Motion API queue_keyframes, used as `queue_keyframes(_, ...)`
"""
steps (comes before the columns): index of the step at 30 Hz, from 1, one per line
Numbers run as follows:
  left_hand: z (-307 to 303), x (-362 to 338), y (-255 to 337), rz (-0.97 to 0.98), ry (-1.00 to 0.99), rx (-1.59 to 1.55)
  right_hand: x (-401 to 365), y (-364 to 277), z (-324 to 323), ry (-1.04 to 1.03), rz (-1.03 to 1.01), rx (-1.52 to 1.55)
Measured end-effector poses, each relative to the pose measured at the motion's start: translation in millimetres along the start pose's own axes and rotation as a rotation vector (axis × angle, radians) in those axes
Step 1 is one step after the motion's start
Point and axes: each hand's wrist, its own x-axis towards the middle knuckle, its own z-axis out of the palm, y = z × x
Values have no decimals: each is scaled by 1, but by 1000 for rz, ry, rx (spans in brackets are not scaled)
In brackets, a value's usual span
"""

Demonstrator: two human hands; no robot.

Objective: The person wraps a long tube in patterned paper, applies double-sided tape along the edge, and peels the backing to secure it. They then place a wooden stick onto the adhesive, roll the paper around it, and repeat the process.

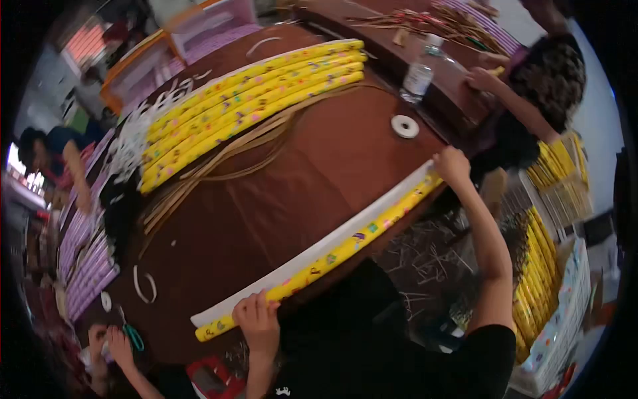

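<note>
Across the near edge of the table lies a long yellow roll of printed sheet (345, 249), with a white strip of its underside showing along the far side. My left hand (258, 322) is closed over the roll close to its left end, fingers bent across the top. At the far right end, my right hand (452, 166) grips the roll; its fingertips are partly hidden. Beyond it on the table, several finished-looking yellow rolls (252, 100) lie side by side. Thin brown strips (246, 143) lie loose in front of them.
A white tape reel (405, 126) and a clear bottle (419, 73) stand toward the right. Green-handled scissors (133, 336) lie by another person's hands (113, 342). Purple rolls (90, 272) are at left. A box of yellow rolls (535, 286) stands at right. Another person's arm (515, 100) rests opposite.
</note>
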Motion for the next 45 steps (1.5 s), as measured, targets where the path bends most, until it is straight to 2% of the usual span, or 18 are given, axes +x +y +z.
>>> queue_keyframes(1, -4, 3, 2, 4, 2, 6, -10, -1, -12, -7, -307, -225)
queue_keyframes(4, -5, 4, 3, 14, 40, 9, -16, -15, -12, -170, -192, -276)
queue_keyframes(5, -5, 4, 2, 7, 40, -18, 5, 13, 33, -172, -142, -265)
queue_keyframes(7, -9, 6, 3, 15, 52, -23, -12, -24, -22, -401, -57, -263)
queue_keyframes(12, -5, 2, 0, 3, 84, -29, 4, -24, -6, -477, 128, -219)
queue_keyframes(17, -5, 2, -1, -1, 86, -23, 15, -7, 48, -350, 201, -195)
queue_keyframes(19, -4, 2, 0, -4, 82, -61, 9, -20, 49, -11, 456, -211)
queue_keyframes(20, -5, 2, -1, -8, 72, -89, 3, -28, 40, -6, 462, -213)
queue_keyframes(22, -5, 1, -1, -2, 70, -82, -3, -53, 9, 464, 20, -243)
queue_keyframes(25, -5, 2, -3, 3, 53, -79, -26, -179, -60, 80, -434, 784)
queue_keyframes(27, -6, 2, -3, 7, 44, -93, -61, -268, -83, 273, -912, 651)
queue_keyframes(29, -6, 3, -2, -14, 81, -116, -61, -340, -54, 394, -1107, 489)
queue_keyframes(33, -6, 3, -3, -8, 48, -93, -58, -411, -22, 358, -1240, 176)
queue_keyframes(36, -9, 5, 0, 2, 52, -80, -56, -419, -31, 463, -1252, 228)
queue_keyframes(40, -10, 7, 0, 18, 37, -34, -46, -412, -55, 220, -1099, 318)
queue_keyframes(42, -10, 8, 0, 29, 36, -21, -38, -408, -59, 129, -1093, 466)
queue_keyframes(44, -11, 8, 1, 20, 56, -27, -32, -408, -66, -232, -961, 746)
queue_keyframes(45, -10, 8, 1, 23, 50, -27, -27, -415, -59, -298, -958, 1081)
